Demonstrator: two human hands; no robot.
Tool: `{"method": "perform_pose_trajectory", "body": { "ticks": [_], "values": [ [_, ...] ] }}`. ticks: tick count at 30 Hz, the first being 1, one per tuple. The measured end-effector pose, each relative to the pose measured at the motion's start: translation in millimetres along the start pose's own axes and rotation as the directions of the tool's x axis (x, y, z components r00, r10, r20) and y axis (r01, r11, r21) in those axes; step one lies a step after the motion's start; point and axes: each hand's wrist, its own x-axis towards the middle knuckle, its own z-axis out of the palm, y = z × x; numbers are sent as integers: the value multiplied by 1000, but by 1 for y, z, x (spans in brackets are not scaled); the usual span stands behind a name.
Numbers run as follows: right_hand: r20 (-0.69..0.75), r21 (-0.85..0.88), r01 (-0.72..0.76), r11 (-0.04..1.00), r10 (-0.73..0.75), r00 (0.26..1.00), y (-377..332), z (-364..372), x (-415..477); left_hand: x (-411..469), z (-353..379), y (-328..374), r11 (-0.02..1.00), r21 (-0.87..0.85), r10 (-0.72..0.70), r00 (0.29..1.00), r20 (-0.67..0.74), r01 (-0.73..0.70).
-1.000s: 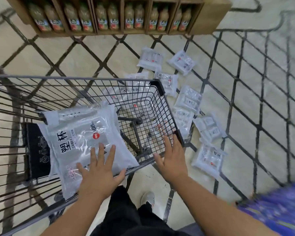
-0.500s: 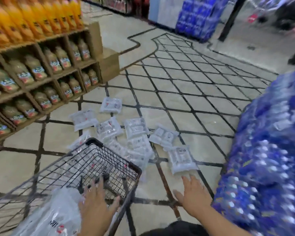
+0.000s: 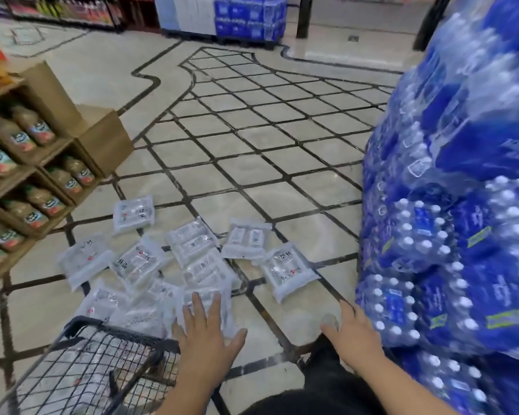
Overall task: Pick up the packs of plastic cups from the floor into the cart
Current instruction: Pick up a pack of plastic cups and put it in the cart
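Note:
Several clear packs of plastic cups lie scattered on the tiled floor ahead, among them one pack (image 3: 287, 270) off to the right and another pack (image 3: 134, 214) farthest back. The black wire cart (image 3: 108, 348) stands at the lower left, its front corner near the closest packs. My left hand (image 3: 206, 333) is spread flat, fingers straight, over the nearest pack (image 3: 204, 295) beside the cart's rim. Fingers loose and holding nothing, my right hand (image 3: 352, 333) hovers low over the bare floor at the right. The cart's inside is mostly out of view.
A tall stack of blue shrink-wrapped water bottle packs (image 3: 462, 235) rises close on the right. Wooden shelving with juice bottles (image 3: 36, 181) and a cardboard box (image 3: 105, 139) stands at the left. My dark trouser leg (image 3: 327, 369) shows below.
The view has swung up from the cart to the floor. My left hand left the pack in the cart and reached over the nearest floor pack; my right hand left the cart rim.

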Motion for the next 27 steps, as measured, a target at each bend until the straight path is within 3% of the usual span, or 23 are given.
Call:
{"method": "perform_pose_trajectory", "body": {
  "ticks": [7,11,16,21,27],
  "values": [
    [72,-90,95,991,-88,994,25,-60,157,126,4,88,991,1,-134,991,15,134],
    [122,-210,218,953,-196,973,25,-110,252,191,13,141,964,-91,-247,968,40,250],
    [195,-274,273,922,-224,955,27,-130,347,252,41,179,922,-178,-335,939,76,343],
    [270,-336,294,895,-208,940,29,-71,452,326,118,174,899,-194,-376,919,116,392],
    [286,-307,237,922,-149,947,48,86,588,471,286,120,943,-64,-307,931,198,325]
  ]
}}
